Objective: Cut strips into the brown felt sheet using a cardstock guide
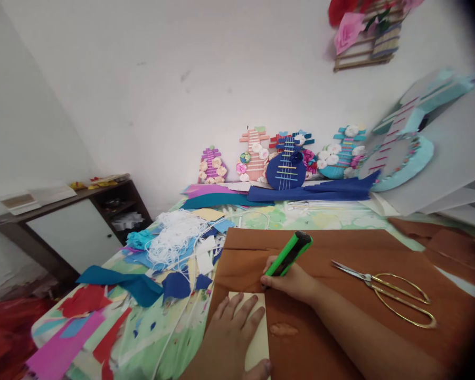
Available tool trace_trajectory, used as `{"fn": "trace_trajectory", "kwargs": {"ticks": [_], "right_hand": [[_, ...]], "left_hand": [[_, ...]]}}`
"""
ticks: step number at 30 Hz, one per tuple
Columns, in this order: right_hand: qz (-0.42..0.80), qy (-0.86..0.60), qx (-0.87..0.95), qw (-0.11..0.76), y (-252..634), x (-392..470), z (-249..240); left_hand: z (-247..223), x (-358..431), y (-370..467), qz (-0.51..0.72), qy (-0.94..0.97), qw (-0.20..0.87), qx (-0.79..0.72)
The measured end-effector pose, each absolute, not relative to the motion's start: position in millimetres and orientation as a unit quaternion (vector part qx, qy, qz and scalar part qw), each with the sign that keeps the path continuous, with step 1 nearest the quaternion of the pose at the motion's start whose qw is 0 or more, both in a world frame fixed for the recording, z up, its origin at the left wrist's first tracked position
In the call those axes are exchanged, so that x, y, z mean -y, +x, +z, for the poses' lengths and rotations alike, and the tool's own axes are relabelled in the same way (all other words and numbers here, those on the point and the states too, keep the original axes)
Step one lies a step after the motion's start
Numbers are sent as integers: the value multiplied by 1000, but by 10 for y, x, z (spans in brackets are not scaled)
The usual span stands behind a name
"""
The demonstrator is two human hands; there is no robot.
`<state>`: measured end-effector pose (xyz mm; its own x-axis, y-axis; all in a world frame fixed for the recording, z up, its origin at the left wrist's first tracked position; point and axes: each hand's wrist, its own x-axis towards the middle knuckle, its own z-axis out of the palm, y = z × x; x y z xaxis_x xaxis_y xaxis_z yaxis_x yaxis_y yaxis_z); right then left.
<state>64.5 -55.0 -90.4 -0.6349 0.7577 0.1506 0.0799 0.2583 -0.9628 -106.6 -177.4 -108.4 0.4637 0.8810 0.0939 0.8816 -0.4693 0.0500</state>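
A large brown sheet (316, 248) covers the front right of the table. My right hand (291, 282) is closed around a thick green and black marker (288, 254), its lower end close to the sheet, just above the top edge of a cream strip (263, 338). My left hand (231, 332) lies with spread fingers on that strip, pressing it on the brown sheet. To the right of my right hand, gold-handled scissors (370, 279) rest on the sheet, their blades slightly apart.
White string (174, 237) and coloured scraps lie on the left of the table. Decorated lute-shaped crafts (287, 169) stand along the wall, with a larger pale blue one (399, 158) at the right. A low cabinet (73, 232) stands at the left.
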Motion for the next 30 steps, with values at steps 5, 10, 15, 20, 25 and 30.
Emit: {"fn": "trace_trajectory", "kwargs": {"ticks": [5,10,15,20,25,30], "right_hand": [[503,-333,699,383,630,580,-739],[465,-427,682,369,644,644,-607],[522,-468,637,321,569,793,-659],[516,-472,599,390,495,889,-755],[454,-457,655,395,540,894,-882],[310,-457,714,429,551,900,-948]], "left_hand": [[-1073,1772,-1054,-55,-854,-15,517],[-903,1776,-999,-23,-848,-66,526],[-796,1781,-951,9,-845,-88,528],[-804,1782,-940,6,-852,-58,520],[-775,1752,-1002,-21,-870,-51,490],[-798,1727,-1043,-20,-867,-72,492]]}}
